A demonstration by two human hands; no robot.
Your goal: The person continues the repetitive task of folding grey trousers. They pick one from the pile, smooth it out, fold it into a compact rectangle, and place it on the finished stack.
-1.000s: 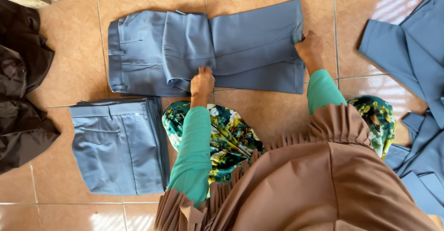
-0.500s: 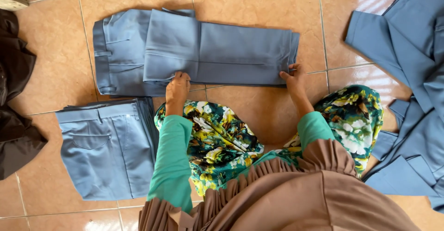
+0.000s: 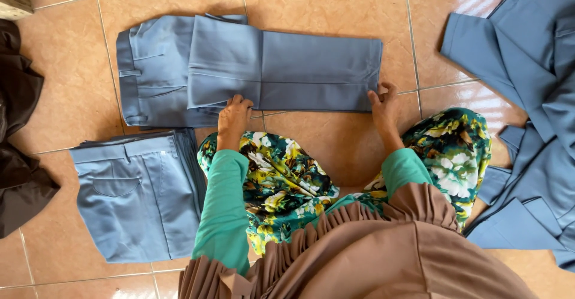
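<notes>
left hand (image 3: 232, 117), right hand (image 3: 383, 108), smooth blue trousers (image 3: 251, 71)

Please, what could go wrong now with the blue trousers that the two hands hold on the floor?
1. The left hand and right hand grip only the near edge of the half-folded trousers; the far layers may slip out of line.
2. The tiled floor looks glossy, so the cloth may slide when pushed.
3. The folded pair lies close by the left arm; a sleeve might nudge it.
</notes>
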